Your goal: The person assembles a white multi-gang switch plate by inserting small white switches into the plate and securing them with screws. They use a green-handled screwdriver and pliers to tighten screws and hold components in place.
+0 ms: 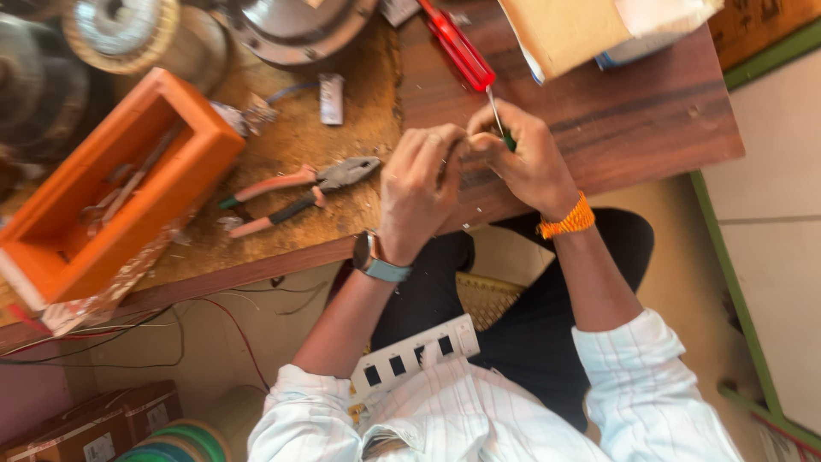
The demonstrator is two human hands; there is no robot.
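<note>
The table [650, 111] is dark wood, and its left part is worn and rough, with dust and small scraps on it. Beside it the floor [770, 214] is pale tile with a green strip. On the rough part stands an orange box [103, 184] with small metal parts inside, and near it lie pliers [299, 192] with pink and dark handles. Round metal parts stand at the far edge. A cardboard box [573, 30] sits at the far right of the table.

The person sits at the table edge. A white plate [415, 355] with square holes rests on the lap.

The right hand [530, 162] holds a screwdriver [466, 60] with a red handle; the fingers are closed around its thin shaft low down, and the handle sticks away from the person. The left hand [419, 192] is just beside, touching the right one, fingers curled tight together at the tip of the shaft. What they pinch there I cannot tell, it is hidden.
</note>
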